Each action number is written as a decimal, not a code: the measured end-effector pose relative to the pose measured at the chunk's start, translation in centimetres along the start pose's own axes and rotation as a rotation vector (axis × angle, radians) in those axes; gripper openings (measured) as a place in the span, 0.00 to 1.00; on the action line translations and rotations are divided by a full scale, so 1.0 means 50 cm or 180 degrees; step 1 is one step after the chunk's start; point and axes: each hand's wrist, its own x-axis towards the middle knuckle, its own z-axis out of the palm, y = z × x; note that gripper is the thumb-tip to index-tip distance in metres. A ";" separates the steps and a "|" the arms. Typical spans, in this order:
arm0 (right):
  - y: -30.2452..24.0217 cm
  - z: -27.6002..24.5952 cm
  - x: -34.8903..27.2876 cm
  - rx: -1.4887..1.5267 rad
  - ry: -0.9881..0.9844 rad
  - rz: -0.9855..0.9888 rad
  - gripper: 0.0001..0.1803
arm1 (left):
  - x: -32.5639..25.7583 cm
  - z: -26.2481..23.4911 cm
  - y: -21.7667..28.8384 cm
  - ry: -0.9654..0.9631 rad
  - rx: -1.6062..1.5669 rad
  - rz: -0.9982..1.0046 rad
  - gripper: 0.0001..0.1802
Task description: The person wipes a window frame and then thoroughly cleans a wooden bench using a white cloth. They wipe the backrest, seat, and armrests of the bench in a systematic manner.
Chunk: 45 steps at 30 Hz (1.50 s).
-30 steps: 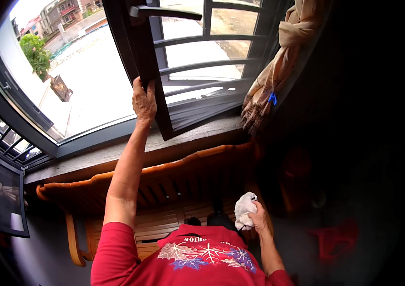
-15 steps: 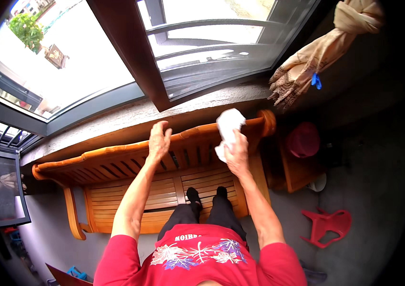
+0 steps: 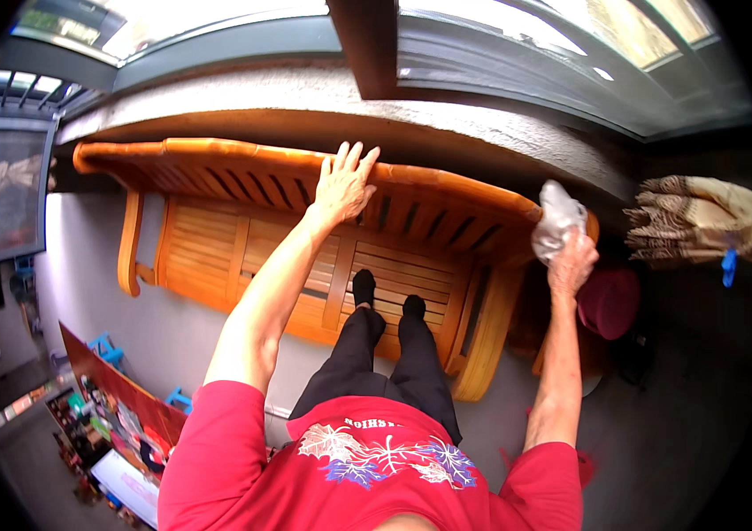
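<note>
My left hand (image 3: 346, 182) rests with its fingers spread on the top rail of a wooden bench (image 3: 243, 153). Bunched in my right hand (image 3: 573, 263) is a whitish cloth (image 3: 557, 218), held against the right end of the bench's backrest. The fingers wrap round the cloth, and the hand hides its lower part. My feet in black socks stand on the slatted seat (image 3: 279, 265).
Behind the bench runs a rough pale sill (image 3: 287, 92) below dark-framed windows (image 3: 562, 80). A knotted beige curtain (image 3: 703, 217) with a blue clip hangs at the right, near a dark red round container (image 3: 608, 303). Cluttered goods (image 3: 119, 425) stand at lower left.
My right hand has moved right with the cloth, to the bench's end. My left hand has come down onto the top rail. The view has tilted down, showing less window.
</note>
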 end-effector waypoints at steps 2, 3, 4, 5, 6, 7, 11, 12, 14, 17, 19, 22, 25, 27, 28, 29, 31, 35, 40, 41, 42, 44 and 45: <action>0.063 -0.012 0.021 -0.0064 -0.0160 0.0464 0.19 | 0.001 0.002 0.012 0.0037 0.0057 -0.0083 0.41; 0.093 -0.013 0.027 -0.0082 -0.0186 0.0786 0.19 | 0.004 0.002 0.024 0.0042 0.0063 -0.0126 0.41; 0.132 0.000 0.034 -0.0002 -0.0084 0.0726 0.20 | 0.010 0.000 0.033 0.0094 0.0092 -0.0103 0.40; 0.137 0.006 0.048 0.0102 0.0004 0.0626 0.20 | 0.009 0.004 0.033 0.0139 0.0127 -0.0128 0.39; 0.132 0.013 0.055 0.0280 -0.0341 0.0777 0.21 | 0.011 0.007 0.032 0.0184 0.0196 -0.0132 0.38; 0.128 0.028 0.059 0.0477 -0.0244 0.0569 0.21 | 0.015 0.011 0.031 0.0229 0.0264 -0.0127 0.36; 0.087 0.038 0.085 0.1077 -0.0112 -0.0349 0.22 | 0.016 0.019 0.050 0.0530 0.0344 -0.0295 0.33; 0.075 0.030 0.090 0.0984 -0.0144 -0.0481 0.21 | 0.016 0.018 0.055 0.0535 0.0363 -0.0323 0.33; 0.070 0.019 0.108 0.0938 -0.0005 -0.0755 0.18 | 0.018 0.011 0.065 0.0571 0.0407 -0.0348 0.32; 0.071 -0.033 0.133 0.1082 -0.0184 -0.1240 0.16 | 0.004 0.008 0.072 0.0822 0.0482 -0.0264 0.32; 0.039 -0.078 0.140 0.1348 -0.0372 -0.1378 0.16 | -0.005 0.011 0.075 0.1099 0.0645 -0.0206 0.33; 0.005 -0.089 0.124 0.1440 -0.0253 -0.1277 0.13 | -0.008 0.011 0.087 0.1317 0.0666 -0.0089 0.34; 0.014 -0.083 0.112 0.1427 -0.0240 -0.1141 0.12 | -0.019 0.017 0.100 0.1434 0.0623 -0.0038 0.34; 0.017 -0.084 0.100 0.1481 -0.0079 -0.1143 0.11 | -0.029 0.020 0.103 0.1492 0.0546 -0.0008 0.33; 0.019 -0.086 0.096 0.1468 -0.0074 -0.1120 0.11 | -0.031 0.022 0.104 0.1535 0.0559 0.0012 0.33; 0.016 -0.091 0.093 0.1456 -0.0052 -0.1095 0.11 | -0.033 0.022 0.102 0.1594 0.0577 0.0038 0.33; 0.012 -0.089 0.083 0.1500 0.0087 -0.1064 0.11 | -0.042 0.027 0.094 0.1724 0.0625 0.0126 0.34; 0.008 -0.084 0.071 0.1389 0.0369 -0.0839 0.13 | -0.041 0.023 0.090 0.1895 0.0734 0.0227 0.35; -0.041 -0.044 0.073 0.1699 0.0903 -0.0201 0.16 | -0.026 0.036 0.060 0.2152 0.0878 0.0372 0.36; -0.021 0.002 0.086 0.1548 0.1315 -0.0535 0.16 | -0.009 0.040 0.069 0.2181 0.0819 0.0472 0.35; -0.053 0.025 0.089 0.2093 0.1639 -0.0324 0.15 | -0.004 0.052 0.061 0.2264 0.0785 0.0580 0.35; -0.148 0.019 0.077 0.2769 0.1837 0.0072 0.13 | -0.012 0.057 0.029 0.2286 0.0842 0.0716 0.35; -0.148 0.023 0.078 0.2865 0.2215 0.0019 0.13 | 0.002 0.055 0.035 0.2264 0.0837 0.0937 0.36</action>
